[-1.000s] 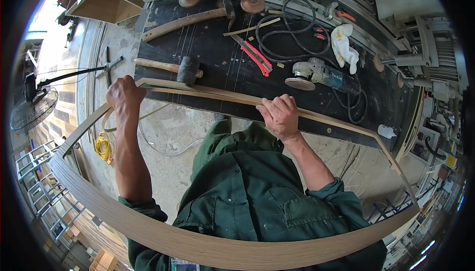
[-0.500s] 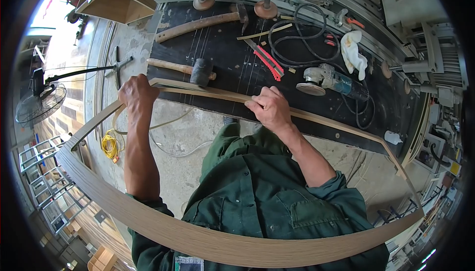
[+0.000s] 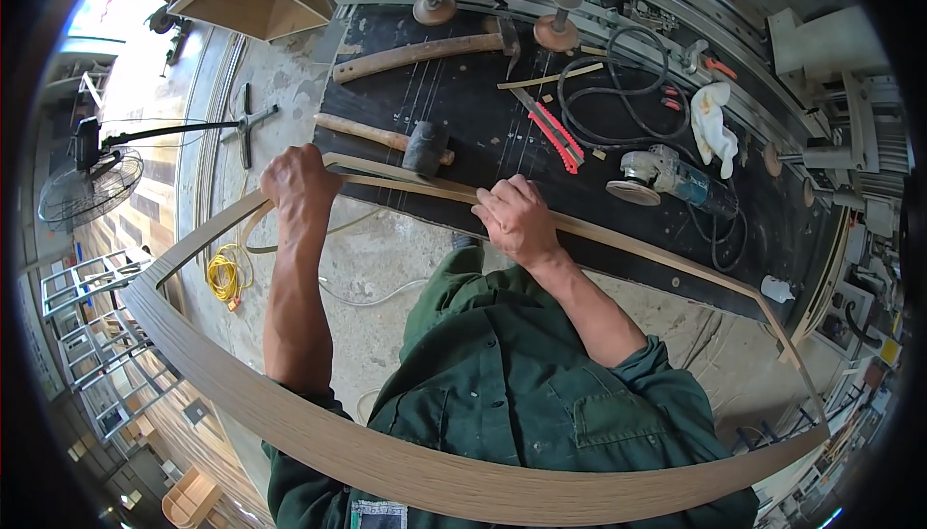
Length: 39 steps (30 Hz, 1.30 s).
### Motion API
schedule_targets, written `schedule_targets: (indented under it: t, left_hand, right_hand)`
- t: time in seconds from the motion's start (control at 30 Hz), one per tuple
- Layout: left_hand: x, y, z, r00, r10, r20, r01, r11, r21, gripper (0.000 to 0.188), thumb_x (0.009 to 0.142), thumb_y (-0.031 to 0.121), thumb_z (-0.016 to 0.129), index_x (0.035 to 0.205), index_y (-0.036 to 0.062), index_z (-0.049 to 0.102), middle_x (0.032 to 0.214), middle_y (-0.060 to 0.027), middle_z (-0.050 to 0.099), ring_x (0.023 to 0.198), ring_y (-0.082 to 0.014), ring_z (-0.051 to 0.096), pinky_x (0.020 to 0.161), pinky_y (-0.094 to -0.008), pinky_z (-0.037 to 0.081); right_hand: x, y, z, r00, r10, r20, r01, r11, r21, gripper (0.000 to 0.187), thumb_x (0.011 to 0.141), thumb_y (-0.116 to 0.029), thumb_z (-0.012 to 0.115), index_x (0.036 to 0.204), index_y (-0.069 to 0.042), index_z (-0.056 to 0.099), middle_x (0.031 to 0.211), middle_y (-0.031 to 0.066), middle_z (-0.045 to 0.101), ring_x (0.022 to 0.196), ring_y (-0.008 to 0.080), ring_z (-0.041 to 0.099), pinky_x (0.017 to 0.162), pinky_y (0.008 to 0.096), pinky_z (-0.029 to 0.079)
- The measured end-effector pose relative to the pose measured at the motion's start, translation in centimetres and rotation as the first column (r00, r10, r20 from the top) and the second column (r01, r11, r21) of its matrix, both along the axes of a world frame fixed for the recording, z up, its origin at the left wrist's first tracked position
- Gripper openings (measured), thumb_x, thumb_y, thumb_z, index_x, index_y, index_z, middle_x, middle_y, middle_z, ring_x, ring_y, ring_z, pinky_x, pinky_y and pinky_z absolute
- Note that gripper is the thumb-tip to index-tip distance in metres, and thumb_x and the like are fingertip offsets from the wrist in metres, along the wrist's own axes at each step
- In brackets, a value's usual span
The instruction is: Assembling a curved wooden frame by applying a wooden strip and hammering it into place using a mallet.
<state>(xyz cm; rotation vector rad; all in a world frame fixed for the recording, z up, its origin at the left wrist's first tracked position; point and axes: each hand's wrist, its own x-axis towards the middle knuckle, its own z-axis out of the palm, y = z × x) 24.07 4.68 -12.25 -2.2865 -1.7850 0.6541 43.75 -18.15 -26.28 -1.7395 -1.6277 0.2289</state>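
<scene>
- Left hand (image 3: 301, 181): closed in a fist round the wooden frame (image 3: 435, 476) near its far left corner.
- Right hand (image 3: 517, 220): fingers curled tight on the far side, near mid-length; fingertips partly hidden.
- Frame: far side along the bench (image 3: 386, 99) edge, near side spanning the person's front.
- Step, as judged: steadying and working that far side by hand. Next move calls for both grips firm and the long frame level.
- In the way: mallet (image 3: 425, 150) right at the far side, contact unclear; white bottle (image 3: 775, 289) beside the right corner.
- Farther back: red knife (image 3: 555, 138), angle grinder (image 3: 666, 172), claw hammer (image 3: 420, 56), white cloth (image 3: 712, 125).
</scene>
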Motion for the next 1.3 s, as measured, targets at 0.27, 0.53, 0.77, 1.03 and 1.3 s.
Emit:
schedule_targets:
  t: [0.27,0.53,0.77,1.03,1.3]
  left_hand:
    - [0.1,0.4,-0.1,1.0,-0.001,-0.018,0.001,1.0,-0.015,0.036,0.076,0.038,0.091,0.101,0.0129,0.086,0.1,-0.0121,0.082,0.096,-0.0301,0.08,0.08,-0.0408,0.062]
    - [-0.1,0.2,-0.1,1.0,0.013,0.019,-0.013,1.0,-0.01,0.038,0.076,0.04,0.091,0.1,0.0114,0.086,0.099,-0.0138,0.082,0.094,-0.0316,0.08,0.08,-0.0419,0.063]
    - [0.8,-0.5,-0.5,0.998,-0.014,0.055,0.014,1.0,-0.008,0.039,0.074,0.04,0.092,0.1,0.0129,0.086,0.1,-0.0126,0.082,0.097,-0.0305,0.081,0.081,-0.0418,0.063]
    - [1.8,-1.1,0.4,0.999,-0.01,0.032,0.011,0.999,-0.05,0.024,0.08,0.021,0.083,0.103,0.0142,0.086,0.105,-0.0115,0.082,0.102,-0.0305,0.08,0.08,-0.0421,0.063]
    - [1.3,-0.6,-0.4,0.998,-0.045,0.044,0.045,0.999,-0.003,0.036,0.073,0.038,0.092,0.099,0.0138,0.086,0.097,-0.0111,0.082,0.094,-0.0302,0.081,0.079,-0.0427,0.063]
  right_hand:
    - [0.5,-0.4,-1.1,0.973,0.053,0.224,-0.057,0.998,0.01,0.022,0.091,-0.011,0.069,0.111,-0.004,0.072,0.093,0.0058,0.058,0.094,0.0259,0.059,0.086,0.0394,0.051]
    - [3.6,-1.2,0.4,0.949,0.052,-0.311,-0.116,0.975,-0.19,0.024,0.086,-0.009,0.077,0.109,-0.003,0.079,0.1,0.0105,0.074,0.101,0.0319,0.069,0.092,0.0388,0.055]
    - [7.6,-2.9,1.9,0.86,-0.126,-0.495,-0.161,0.853,-0.496,0.019,0.085,-0.009,0.082,0.102,-0.001,0.082,0.094,0.0106,0.075,0.089,0.0217,0.073,0.082,0.0325,0.056]
    - [1.7,1.9,0.1,0.958,0.094,-0.27,-0.123,0.988,-0.093,0.016,0.079,-0.009,0.083,0.093,-0.003,0.081,0.088,0.0129,0.071,0.085,0.0333,0.068,0.079,0.0413,0.056]
    - [-0.5,2.2,0.0,0.989,0.017,-0.145,-0.015,1.0,0.015,0.012,0.085,-0.009,0.08,0.097,-0.006,0.081,0.089,0.0083,0.069,0.091,0.0311,0.066,0.08,0.0413,0.056]
